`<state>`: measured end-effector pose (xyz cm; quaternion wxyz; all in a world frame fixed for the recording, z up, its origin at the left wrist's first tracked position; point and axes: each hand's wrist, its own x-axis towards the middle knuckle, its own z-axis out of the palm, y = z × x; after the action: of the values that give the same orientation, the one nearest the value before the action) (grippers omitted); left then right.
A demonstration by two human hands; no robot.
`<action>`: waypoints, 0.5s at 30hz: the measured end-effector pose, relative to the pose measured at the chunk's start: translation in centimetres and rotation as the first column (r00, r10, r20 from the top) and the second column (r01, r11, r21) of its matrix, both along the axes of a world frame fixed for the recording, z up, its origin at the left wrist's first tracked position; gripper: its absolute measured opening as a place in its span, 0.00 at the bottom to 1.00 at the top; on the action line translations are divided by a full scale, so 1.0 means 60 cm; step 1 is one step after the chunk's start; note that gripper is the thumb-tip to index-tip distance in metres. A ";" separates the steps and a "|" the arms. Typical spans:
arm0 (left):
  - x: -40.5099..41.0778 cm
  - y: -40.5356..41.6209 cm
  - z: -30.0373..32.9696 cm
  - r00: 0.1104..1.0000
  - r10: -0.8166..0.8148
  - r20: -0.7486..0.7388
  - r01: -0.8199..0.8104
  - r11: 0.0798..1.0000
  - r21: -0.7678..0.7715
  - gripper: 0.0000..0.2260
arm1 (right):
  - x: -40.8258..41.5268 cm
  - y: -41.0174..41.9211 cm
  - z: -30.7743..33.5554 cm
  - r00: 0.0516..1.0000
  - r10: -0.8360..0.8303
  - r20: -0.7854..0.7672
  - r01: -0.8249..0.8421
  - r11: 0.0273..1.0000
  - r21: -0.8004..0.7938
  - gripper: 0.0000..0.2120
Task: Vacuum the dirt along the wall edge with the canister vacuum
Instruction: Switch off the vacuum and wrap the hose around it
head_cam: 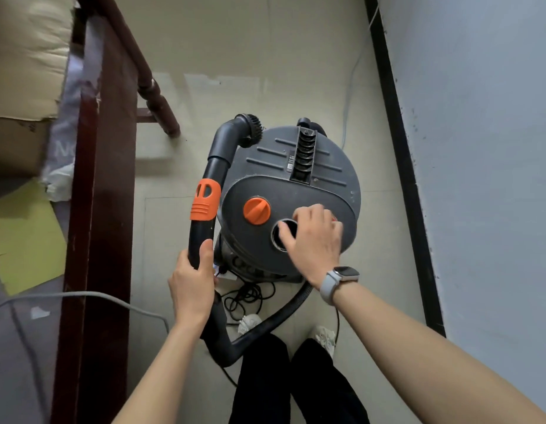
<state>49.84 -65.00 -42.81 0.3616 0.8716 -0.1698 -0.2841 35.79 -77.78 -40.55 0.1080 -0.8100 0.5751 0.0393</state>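
The left hand [193,281] grips the black vacuum wand with orange collar [204,206]; beside it, the right hand [314,237] rests loose-fingered on the dark grey round canister vacuum [296,179].

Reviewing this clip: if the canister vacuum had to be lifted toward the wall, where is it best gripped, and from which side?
Probably the ribbed black carry handle on top of the canister vacuum, taken from straight above. It runs across the lid's far half, clear of the right hand at the round port and of the wand that the left hand grips.
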 end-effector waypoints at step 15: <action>0.031 0.036 -0.001 0.996 0.017 -0.089 -0.022 0.998 -0.053 0.19 | 0.107 0.002 -0.045 0.989 0.089 -0.118 -0.093 0.995 -0.021 0.18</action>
<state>51.71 -62.83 -42.90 0.3950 0.8497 -0.1527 -0.3141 42.24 -77.67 -43.26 0.0617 -0.8330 0.5433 0.0838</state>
